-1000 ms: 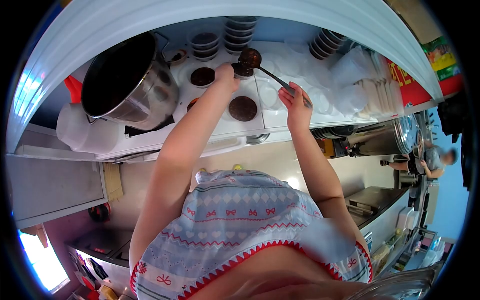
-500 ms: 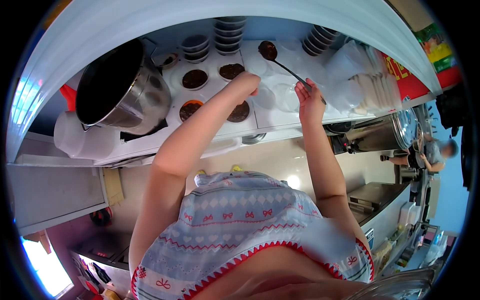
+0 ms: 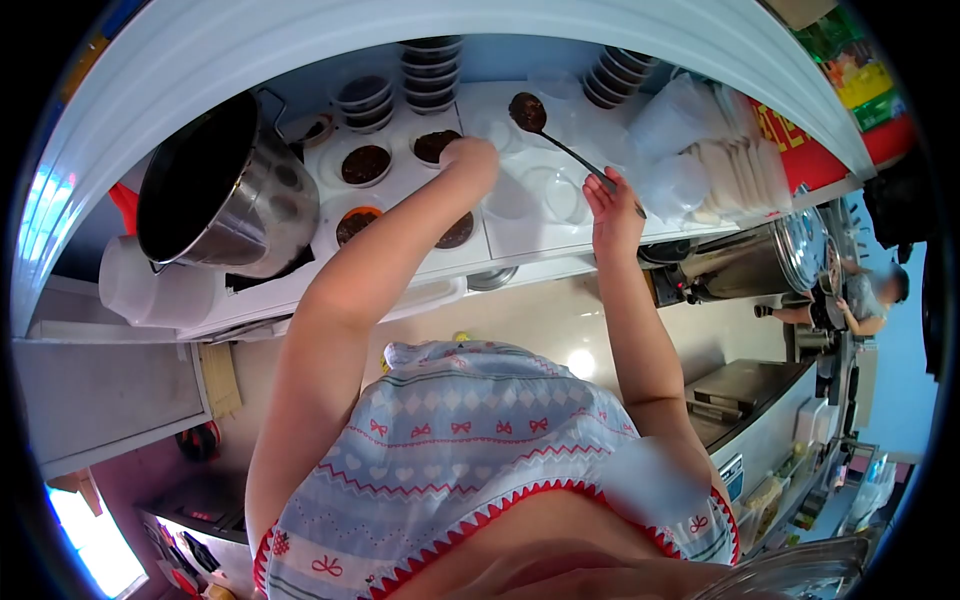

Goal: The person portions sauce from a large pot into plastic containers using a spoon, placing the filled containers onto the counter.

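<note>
My right hand holds the handle of a long ladle, whose bowl carries dark brown sauce above the white counter. Just right of a filled bowl is my left hand, smeared by motion, its fingers hidden. Nearby stand another round bowl of dark food, one with an orange rim and one partly behind my left forearm. Clear empty containers lie between my hands.
A large steel pot stands at the left beside a white tub. Stacked filled containers line the back. Plastic bags lie at the right. A person is at the far right.
The ladle has moved right, away from the filled bowls, with my right hand. My left hand has left the rim of a bowl. The view has shifted, so the counter appears further left.
</note>
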`<action>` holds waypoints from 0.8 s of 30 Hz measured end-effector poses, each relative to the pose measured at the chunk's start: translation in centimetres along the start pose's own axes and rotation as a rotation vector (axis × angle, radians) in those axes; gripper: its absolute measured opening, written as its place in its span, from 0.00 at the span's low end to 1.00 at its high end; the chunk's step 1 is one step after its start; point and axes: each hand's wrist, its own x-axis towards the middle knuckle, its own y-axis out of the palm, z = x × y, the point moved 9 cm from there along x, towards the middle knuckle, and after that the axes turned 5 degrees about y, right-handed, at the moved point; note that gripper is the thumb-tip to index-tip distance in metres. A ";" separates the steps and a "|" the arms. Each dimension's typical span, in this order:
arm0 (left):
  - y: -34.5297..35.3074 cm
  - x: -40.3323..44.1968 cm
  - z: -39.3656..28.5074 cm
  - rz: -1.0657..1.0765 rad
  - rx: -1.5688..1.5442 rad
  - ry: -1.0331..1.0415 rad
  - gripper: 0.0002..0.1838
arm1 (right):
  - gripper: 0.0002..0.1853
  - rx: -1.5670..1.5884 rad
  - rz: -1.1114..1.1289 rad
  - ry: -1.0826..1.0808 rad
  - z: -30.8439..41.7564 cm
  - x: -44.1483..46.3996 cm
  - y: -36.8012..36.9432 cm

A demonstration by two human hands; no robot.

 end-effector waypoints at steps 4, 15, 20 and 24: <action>1.0 0.8 0.9 0.006 -0.008 -0.044 0.13 | 0.21 0.009 0.002 0.003 0.6 0.0 -0.6; -0.1 -11.4 5.6 -0.172 -1.522 0.025 0.10 | 0.20 0.033 0.131 -0.028 6.1 -1.4 2.5; 5.1 -19.6 9.5 -0.359 -2.183 -0.056 0.03 | 0.21 -0.006 0.331 0.048 5.8 -3.8 9.6; 7.1 -25.9 13.2 -0.588 -2.419 -0.072 0.02 | 0.21 0.008 0.476 0.138 4.1 -6.4 16.7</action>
